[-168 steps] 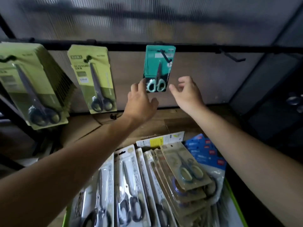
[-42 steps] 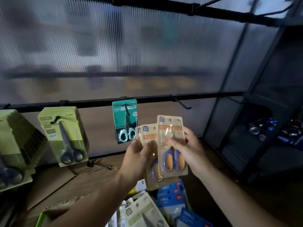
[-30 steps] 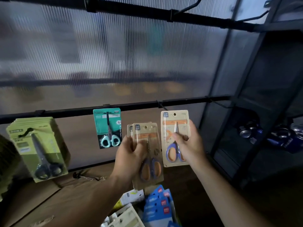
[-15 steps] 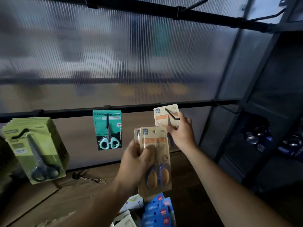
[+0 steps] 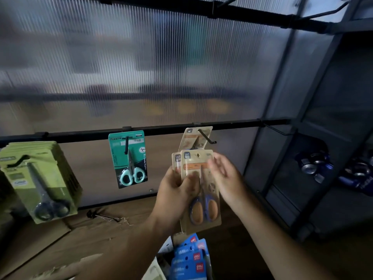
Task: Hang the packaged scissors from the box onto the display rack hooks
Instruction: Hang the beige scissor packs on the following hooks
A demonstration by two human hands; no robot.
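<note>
- the left hand [image 5: 173,199] grips a fan of tan card packs of orange-and-blue-handled scissors [image 5: 201,190], with the thumb across the front one. only a sliver of the pack behind shows, so their number cannot be told.
- the right hand [image 5: 226,178] is smeared by motion at the front pack's upper right edge, fingers loosely bent. whether it pinches the card or only comes near it cannot be told.
- another tan pack [image 5: 189,140] hangs tilted on a black wire hook [image 5: 205,136], its lower half hidden behind the fan.
- blue packs [image 5: 189,257] are cut off by the bottom edge.
- a stack of green packs [image 5: 38,178] runs off the left edge. a teal pack of mint-handled scissors [image 5: 129,158] hangs between it and the fan, on the same black rail [image 5: 161,129].
- a loose black hook [image 5: 101,216] lies on the brown worktop [image 5: 141,211].
- behind is a ribbed translucent panel [image 5: 141,67]. at right is dark shelving [image 5: 314,164] with blurred blue items.
</note>
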